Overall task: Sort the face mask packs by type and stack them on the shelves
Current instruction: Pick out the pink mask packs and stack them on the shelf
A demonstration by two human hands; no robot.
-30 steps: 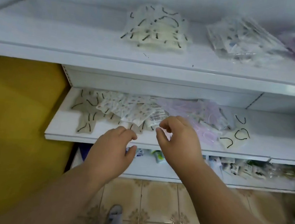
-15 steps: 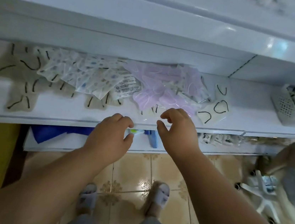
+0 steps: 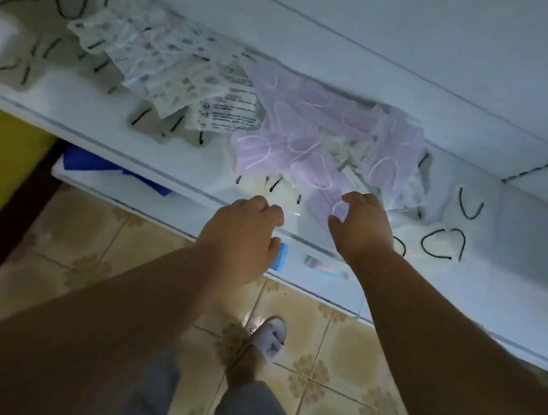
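Both our hands reach to the front edge of the shelf [image 3: 81, 104]. Our left hand [image 3: 239, 237] curls loosely, holding nothing. Our right hand [image 3: 361, 226] spreads curved fingers over the purple mask packs [image 3: 308, 142] near the edge, not gripping them.

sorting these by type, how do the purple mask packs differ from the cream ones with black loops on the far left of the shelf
The purple mask packs are lilac with pale, thin ear loops; the cream mask packs are off-white with bold black loops. The purple ones are heaped mid-shelf, overlapping, just beyond the right hand; the cream ones lie flatter and more spread out at the shelf's left end, away from both hands. Both sit unsorted on the same white shelf in clear wrappers.
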